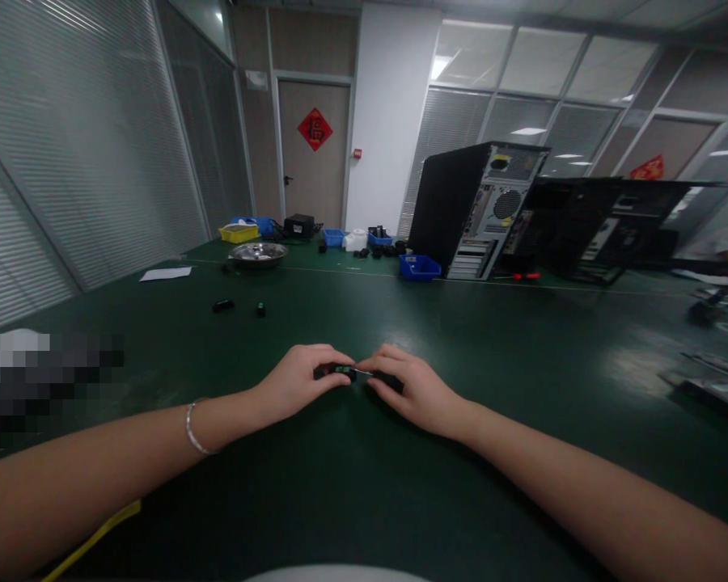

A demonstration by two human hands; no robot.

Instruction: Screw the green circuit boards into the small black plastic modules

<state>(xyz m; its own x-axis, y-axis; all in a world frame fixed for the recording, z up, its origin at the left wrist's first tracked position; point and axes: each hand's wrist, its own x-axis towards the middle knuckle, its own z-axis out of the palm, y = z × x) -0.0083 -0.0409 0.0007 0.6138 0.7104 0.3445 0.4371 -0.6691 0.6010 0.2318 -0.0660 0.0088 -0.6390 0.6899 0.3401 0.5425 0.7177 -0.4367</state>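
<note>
a: resting on the green table [364, 501], what did the hands hold?
b: the left hand [300, 384] pinched a small black part [338, 372]; the right hand [409, 388] curled around a dark tool [383, 378], its tip meeting the part between them.

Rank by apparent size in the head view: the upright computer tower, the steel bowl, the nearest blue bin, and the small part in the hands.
1. Tower
2. Bowl
3. Blue bin
4. Small part, though it is nearest the camera and largely hidden by the hands.
</note>
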